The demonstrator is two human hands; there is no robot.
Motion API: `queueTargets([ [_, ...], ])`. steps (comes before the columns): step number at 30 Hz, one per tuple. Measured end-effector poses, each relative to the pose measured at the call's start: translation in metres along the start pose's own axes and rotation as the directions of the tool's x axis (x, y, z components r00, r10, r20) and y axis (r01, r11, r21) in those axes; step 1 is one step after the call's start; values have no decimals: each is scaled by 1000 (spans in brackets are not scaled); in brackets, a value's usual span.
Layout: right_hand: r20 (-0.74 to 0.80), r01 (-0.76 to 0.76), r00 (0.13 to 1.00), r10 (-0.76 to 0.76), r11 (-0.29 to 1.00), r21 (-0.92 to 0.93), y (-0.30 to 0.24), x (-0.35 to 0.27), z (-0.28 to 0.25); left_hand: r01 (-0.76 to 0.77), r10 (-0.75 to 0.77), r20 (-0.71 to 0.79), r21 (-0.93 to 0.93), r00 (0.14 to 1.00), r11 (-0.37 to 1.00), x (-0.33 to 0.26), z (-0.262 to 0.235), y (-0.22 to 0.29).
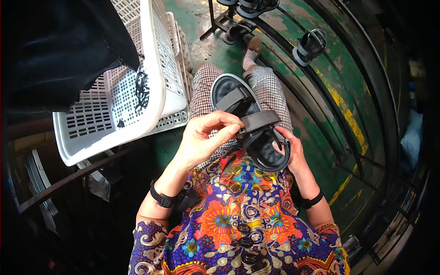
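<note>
A black sandal with grey straps and a grey sole edge (265, 153) lies over my lap, its toe end pointing away from me. My left hand (208, 137) pinches the side of the sandal's middle strap between thumb and fingers. Around the heel end, my right hand (289, 149) grips the sandal from the right, with fingers on the outside of the heel strap and part of them showing through its opening. The underside of the sandal is hidden.
To my left stands a white plastic basket (156, 91) holding some small black pieces (142, 89), partly under a black sheet (68, 50). On the right, a curved black metal rack (316, 75) carries a sandal (310, 46), with more sandals (256, 7) at the top.
</note>
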State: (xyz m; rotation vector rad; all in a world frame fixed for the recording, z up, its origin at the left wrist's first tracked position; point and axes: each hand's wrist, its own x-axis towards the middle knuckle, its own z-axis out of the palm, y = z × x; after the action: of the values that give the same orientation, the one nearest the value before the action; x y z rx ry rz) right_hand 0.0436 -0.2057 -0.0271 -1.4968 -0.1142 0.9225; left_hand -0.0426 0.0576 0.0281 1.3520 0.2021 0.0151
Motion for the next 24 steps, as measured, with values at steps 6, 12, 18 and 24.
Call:
queueTargets([
  [6,-57,-25,998,29,997,68,1,3,0,159,-155,34,-193,987,968,-3,16,-16],
  [12,-55,-100,992,111,980,171,5,3,2,187,-196,-6,-272,981,944,2,23,-30],
  [18,-74,-85,992,103,974,209,8,1,-4,217,-216,20,-81,976,973,-7,10,-1],
  [24,-276,38,961,10,985,168,19,8,-9,-6,0,15,418,1000,908,-43,-40,106],
])
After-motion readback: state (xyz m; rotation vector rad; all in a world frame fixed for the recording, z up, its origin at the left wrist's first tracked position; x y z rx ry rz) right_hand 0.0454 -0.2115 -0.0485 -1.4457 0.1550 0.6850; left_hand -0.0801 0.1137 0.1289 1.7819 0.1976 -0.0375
